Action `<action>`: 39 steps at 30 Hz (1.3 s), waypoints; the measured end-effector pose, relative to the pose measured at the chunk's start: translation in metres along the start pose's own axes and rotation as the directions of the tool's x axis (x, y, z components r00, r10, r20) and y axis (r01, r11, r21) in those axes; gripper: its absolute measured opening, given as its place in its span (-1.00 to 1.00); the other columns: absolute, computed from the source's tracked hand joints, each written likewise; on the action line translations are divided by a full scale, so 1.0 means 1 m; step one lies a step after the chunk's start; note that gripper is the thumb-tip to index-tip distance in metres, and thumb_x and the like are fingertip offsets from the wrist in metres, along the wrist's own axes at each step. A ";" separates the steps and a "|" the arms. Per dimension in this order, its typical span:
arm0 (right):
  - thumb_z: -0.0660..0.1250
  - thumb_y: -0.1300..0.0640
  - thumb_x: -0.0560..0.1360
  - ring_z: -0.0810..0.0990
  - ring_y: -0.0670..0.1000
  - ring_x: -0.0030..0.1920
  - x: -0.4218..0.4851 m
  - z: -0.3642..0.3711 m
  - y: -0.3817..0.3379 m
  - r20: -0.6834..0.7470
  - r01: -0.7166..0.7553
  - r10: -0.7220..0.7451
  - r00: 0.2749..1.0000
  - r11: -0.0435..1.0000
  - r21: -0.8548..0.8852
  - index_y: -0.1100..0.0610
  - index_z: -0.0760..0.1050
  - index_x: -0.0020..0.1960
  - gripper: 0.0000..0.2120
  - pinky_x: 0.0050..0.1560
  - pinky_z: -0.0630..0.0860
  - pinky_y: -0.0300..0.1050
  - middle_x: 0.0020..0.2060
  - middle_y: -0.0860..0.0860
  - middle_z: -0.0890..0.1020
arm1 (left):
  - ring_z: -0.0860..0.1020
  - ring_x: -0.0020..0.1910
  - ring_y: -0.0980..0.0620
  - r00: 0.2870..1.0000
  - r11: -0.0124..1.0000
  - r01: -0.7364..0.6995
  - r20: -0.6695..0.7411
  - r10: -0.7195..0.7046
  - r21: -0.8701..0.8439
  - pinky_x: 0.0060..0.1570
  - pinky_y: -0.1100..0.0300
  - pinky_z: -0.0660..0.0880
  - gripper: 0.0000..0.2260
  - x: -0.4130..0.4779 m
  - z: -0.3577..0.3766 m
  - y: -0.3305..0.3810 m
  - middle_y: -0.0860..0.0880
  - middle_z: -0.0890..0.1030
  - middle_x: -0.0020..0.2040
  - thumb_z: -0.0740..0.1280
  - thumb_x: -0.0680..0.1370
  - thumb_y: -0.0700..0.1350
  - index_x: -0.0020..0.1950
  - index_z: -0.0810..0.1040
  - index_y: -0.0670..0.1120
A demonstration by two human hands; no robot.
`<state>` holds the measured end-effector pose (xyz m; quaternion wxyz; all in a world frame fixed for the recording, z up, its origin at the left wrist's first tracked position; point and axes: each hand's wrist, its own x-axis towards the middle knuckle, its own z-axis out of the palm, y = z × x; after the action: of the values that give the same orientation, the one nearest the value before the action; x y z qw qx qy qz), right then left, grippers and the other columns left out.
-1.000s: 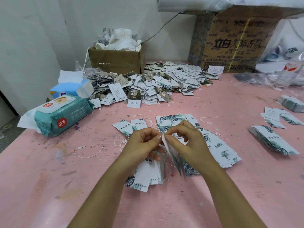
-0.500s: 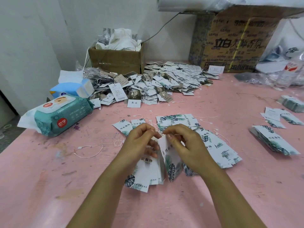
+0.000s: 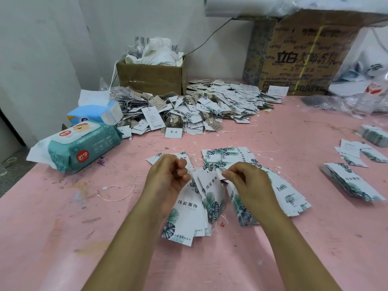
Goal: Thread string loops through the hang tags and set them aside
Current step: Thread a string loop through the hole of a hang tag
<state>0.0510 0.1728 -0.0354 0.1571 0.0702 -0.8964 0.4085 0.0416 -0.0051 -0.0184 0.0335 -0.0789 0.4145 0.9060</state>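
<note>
Curled fingers [image 3: 182, 171] of the left hand [image 3: 168, 183] pinch the top end of a leaf-printed hang tag [image 3: 211, 192]. The right hand [image 3: 249, 185] closes thumb and forefinger narrowly at the tag's upper right corner; the string there is too fine to make out. The tag stands on its long axis, with the top at 12 o'clock and the leaf end tilted toward 5 o'clock. It sits over a stack of tags [image 3: 184, 225] at the centre of the pink table [image 3: 63, 238]. More tags fan out at 3 o'clock [image 3: 291, 192], and a loose string loop [image 3: 104, 188] lies at 9 o'clock.
</note>
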 end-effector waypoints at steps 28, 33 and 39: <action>0.39 0.28 0.44 0.52 -0.12 -0.42 0.001 -0.012 0.001 -0.233 0.001 0.067 0.970 0.960 0.279 -0.14 0.53 -0.24 -0.69 -0.27 0.54 -0.10 -0.42 -0.17 0.60 | 0.66 -0.27 0.07 0.969 0.934 -0.244 0.021 0.247 0.260 -0.16 0.29 0.59 -0.83 -0.006 -0.001 -0.004 -0.07 0.68 -0.29 0.26 0.49 -0.42 -0.07 0.59 -0.22; 0.40 0.27 0.43 0.52 -0.12 -0.29 -0.002 -0.001 -0.007 -0.155 0.130 -0.107 0.982 0.980 0.153 0.05 0.60 -0.17 -0.87 -0.23 0.48 -0.24 -0.31 -0.12 0.60 | 0.67 -0.19 0.05 0.950 0.887 -0.312 0.092 0.298 0.340 -0.16 0.31 0.57 -0.79 -0.008 0.002 -0.008 -0.04 0.70 -0.23 0.27 0.50 -0.40 -0.09 0.61 -0.13; 0.40 0.29 0.43 0.48 -0.19 -0.28 -0.003 0.005 -0.009 -0.099 0.237 -0.231 0.968 0.970 0.048 0.19 0.61 -0.14 -0.96 -0.26 0.36 -0.44 -0.32 -0.07 0.56 | 0.66 -0.07 0.10 0.935 0.839 -0.351 0.203 0.291 0.416 -0.09 0.35 0.53 -0.66 -0.010 0.004 -0.008 0.07 0.70 -0.15 0.24 0.48 -0.48 -0.02 0.59 -0.06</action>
<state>0.0550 0.1634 -0.0332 0.2435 0.1610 -0.8609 0.4166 0.0518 0.0035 -0.0200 -0.0744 0.0617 0.6148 0.7827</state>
